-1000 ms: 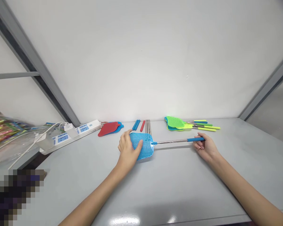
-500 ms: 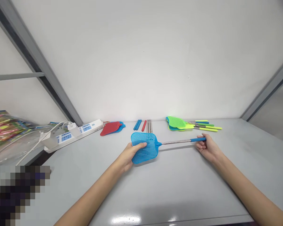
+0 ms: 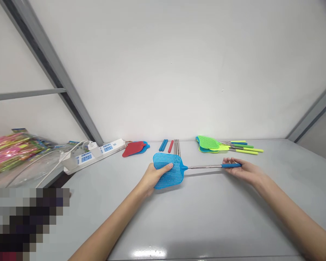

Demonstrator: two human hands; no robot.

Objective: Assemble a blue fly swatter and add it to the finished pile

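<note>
A blue fly swatter with a mesh head, a thin metal rod and a blue grip is held level, just above the table. My left hand grips the mesh head from its left side, thumb on top and fingers hidden beneath. At the other end my right hand holds the blue grip, its fingers behind the handle and the handle's end against the hand. Beyond the swatter lie two blue grips, a red grip and several metal rods.
Red and blue swatter heads lie at the back left of the grey table. Several swatters with green and yellow parts are piled at the back right. A white power strip with cables and plastic-wrapped packages are further left.
My right hand has shifted along the blue grip, with its fingers straighter than before. The whole view has swung slightly left. My left hand keeps its hold on the mesh head.
</note>
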